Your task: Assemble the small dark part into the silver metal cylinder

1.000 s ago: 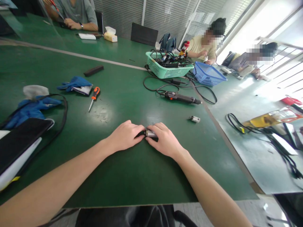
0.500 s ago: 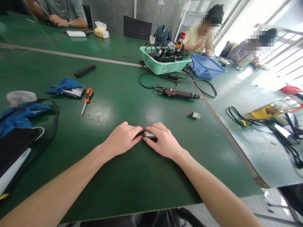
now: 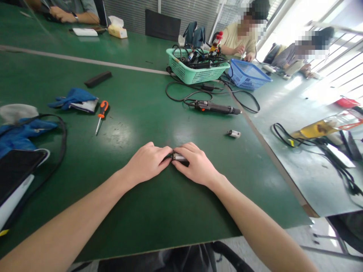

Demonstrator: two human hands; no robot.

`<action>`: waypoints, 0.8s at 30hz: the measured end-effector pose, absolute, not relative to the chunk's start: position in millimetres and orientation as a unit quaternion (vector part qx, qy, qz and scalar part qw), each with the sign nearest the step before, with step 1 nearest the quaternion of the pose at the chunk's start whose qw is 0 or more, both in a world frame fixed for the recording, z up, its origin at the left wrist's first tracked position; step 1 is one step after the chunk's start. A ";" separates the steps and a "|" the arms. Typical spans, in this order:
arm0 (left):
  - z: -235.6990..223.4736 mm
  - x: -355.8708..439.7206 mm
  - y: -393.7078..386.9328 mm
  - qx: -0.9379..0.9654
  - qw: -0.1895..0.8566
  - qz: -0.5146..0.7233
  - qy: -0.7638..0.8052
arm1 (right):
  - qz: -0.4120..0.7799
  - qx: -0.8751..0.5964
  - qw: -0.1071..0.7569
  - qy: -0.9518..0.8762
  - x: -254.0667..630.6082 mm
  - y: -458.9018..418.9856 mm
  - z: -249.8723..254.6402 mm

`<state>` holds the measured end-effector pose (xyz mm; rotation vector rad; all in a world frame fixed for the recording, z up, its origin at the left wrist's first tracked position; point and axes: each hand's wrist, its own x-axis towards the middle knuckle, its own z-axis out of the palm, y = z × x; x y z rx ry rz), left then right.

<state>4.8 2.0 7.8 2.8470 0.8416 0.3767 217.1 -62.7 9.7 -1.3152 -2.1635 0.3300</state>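
Observation:
My left hand (image 3: pixel 147 162) and my right hand (image 3: pixel 197 164) meet on the green table (image 3: pixel 159 211), both with fingers curled. Between them they grip a small silver and black cylindrical part (image 3: pixel 179 157), which lies on the table surface. Most of the part is hidden under my fingers. A second small silver cylinder (image 3: pixel 233 133) lies loose on the table to the right, beyond my right hand.
An electric screwdriver (image 3: pixel 217 108) with a black cable lies ahead. An orange-handled screwdriver (image 3: pixel 101 113) and blue gloves (image 3: pixel 73 98) lie at the left. A green basket (image 3: pixel 195 70) and a blue basket (image 3: pixel 246 75) stand further back. Other people sit at the far side.
My hands stay together on the part. The view has shifted slightly, with everything a little lower and left in the frame.

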 end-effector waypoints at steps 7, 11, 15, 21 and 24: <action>8.3 6.1 1.9 0.950 0.071 0.129 0.276 | 0.120 -0.501 0.284 -0.809 216.8 -63.0 9.1; 8.1 5.9 2.2 0.951 0.078 0.130 0.270 | 0.120 -0.502 0.279 -0.809 217.2 -63.3 10.2; 8.3 5.9 2.0 0.950 0.080 0.133 0.272 | 0.118 -0.502 0.279 -0.810 216.9 -64.6 9.6; 7.7 5.0 0.7 0.949 0.079 0.132 0.275 | 0.111 -0.501 0.283 -0.811 215.2 -64.8 6.7; 7.6 4.7 0.6 0.949 0.077 0.133 0.274 | 0.108 -0.499 0.284 -0.811 214.8 -64.2 5.6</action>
